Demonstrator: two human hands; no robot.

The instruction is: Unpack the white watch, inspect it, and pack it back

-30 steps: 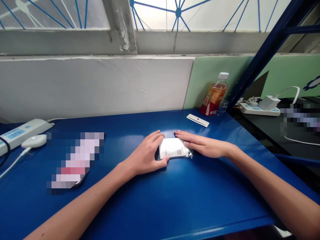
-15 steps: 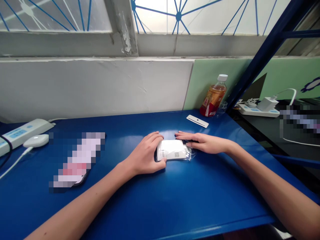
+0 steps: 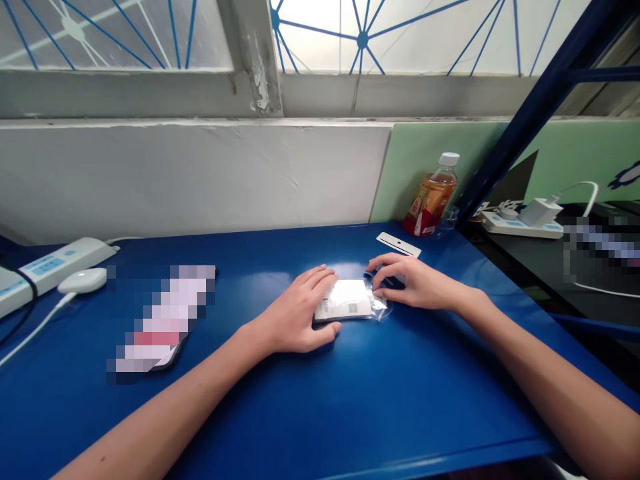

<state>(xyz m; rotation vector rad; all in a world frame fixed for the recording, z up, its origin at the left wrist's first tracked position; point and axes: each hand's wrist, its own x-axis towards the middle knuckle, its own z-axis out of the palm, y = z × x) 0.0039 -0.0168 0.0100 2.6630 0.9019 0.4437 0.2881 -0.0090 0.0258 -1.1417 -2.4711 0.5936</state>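
A small white packet [image 3: 349, 299] in clear plastic wrap lies on the blue table [image 3: 350, 400]. My left hand [image 3: 295, 313] cups its left side, thumb at the near edge and fingers over the far edge. My right hand [image 3: 417, 283] is at its right end, fingers curled and pinching the loose clear plastic there.
A blurred-out object [image 3: 160, 323] lies left of centre. At the far left are a white power strip [image 3: 50, 263] and a white puck with a cable [image 3: 83, 280]. A white strip [image 3: 399, 244] and an orange drink bottle [image 3: 433, 197] stand at the back right, near another power strip [image 3: 520, 223].
My right hand went from lying flat on the packet's right side to curling its fingers onto the plastic at that end. The left hand kept hold of the left side.
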